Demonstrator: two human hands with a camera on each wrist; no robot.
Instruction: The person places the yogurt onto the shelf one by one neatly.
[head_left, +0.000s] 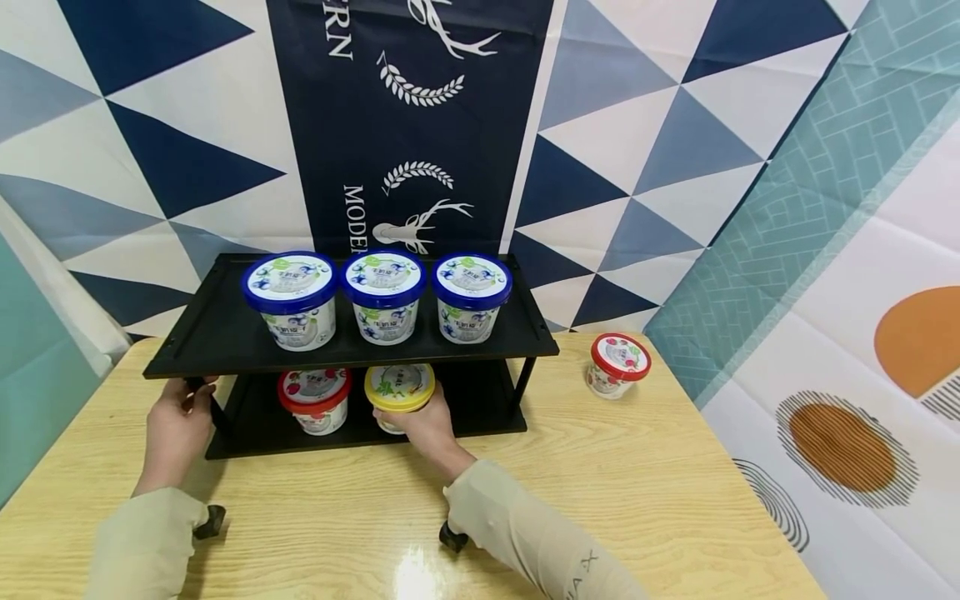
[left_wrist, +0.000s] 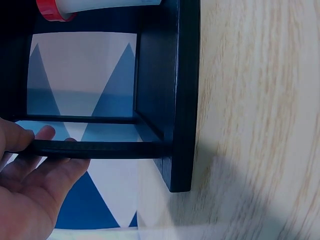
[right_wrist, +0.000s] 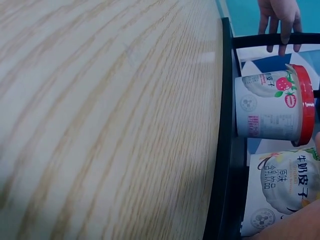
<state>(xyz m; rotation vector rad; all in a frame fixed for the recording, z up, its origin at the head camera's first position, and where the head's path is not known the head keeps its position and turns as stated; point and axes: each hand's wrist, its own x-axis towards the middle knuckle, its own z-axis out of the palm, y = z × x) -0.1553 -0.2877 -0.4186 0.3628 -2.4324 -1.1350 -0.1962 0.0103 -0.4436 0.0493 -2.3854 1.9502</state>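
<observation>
A black two-tier rack (head_left: pixel 208 325) stands on the wooden table. My left hand (head_left: pixel 177 429) grips its front left post (left_wrist: pixel 115 149), thumb on one side and fingers on the other in the left wrist view. On the lower shelf, my right hand (head_left: pixel 429 429) holds a yellow-lidded tub (head_left: pixel 399 386) round its side. The right wrist view shows this tub's white printed wall (right_wrist: pixel 277 187), partly hidden by the hand. To its left on the same shelf sits a red-lidded tub (head_left: pixel 315 398) with strawberry print. Both tubs stand upright under the upper shelf's front edge.
Three blue-lidded tubs, left (head_left: pixel 291 287), middle (head_left: pixel 384 287) and right (head_left: pixel 471 287), stand in a row on the upper shelf. Another red-lidded tub (head_left: pixel 618 364) is on the table (head_left: pixel 600 483) right of the rack. A patterned cloth wall (head_left: pixel 600 167) rises behind.
</observation>
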